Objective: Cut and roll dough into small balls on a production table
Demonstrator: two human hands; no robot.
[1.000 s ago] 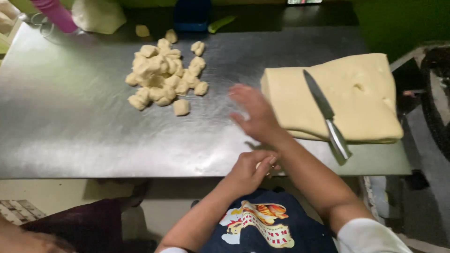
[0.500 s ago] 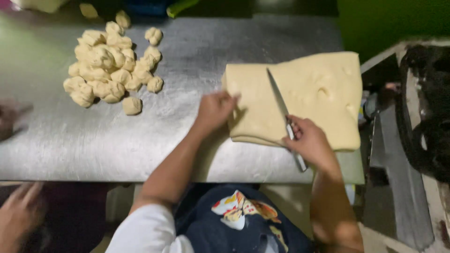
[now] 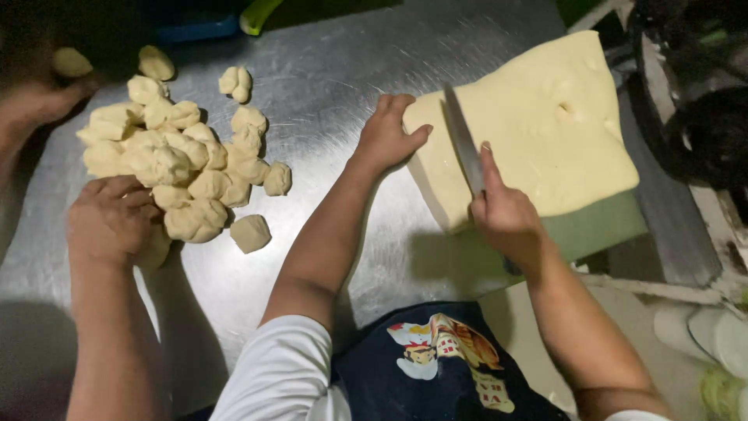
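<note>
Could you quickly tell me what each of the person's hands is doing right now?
Left hand: open, pressed on the edge of the dough slab.
Right hand: closed on the knife, blade on the slab.

The right hand [image 3: 505, 214] now grips the knife [image 3: 463, 143], blade standing on the dough slab [image 3: 545, 117], apparently cutting in. The left hand [image 3: 388, 134] has moved onto the slab's edge. A co-worker's hand [image 3: 109, 218] has reached the dough pieces [image 3: 179, 164].
</note>
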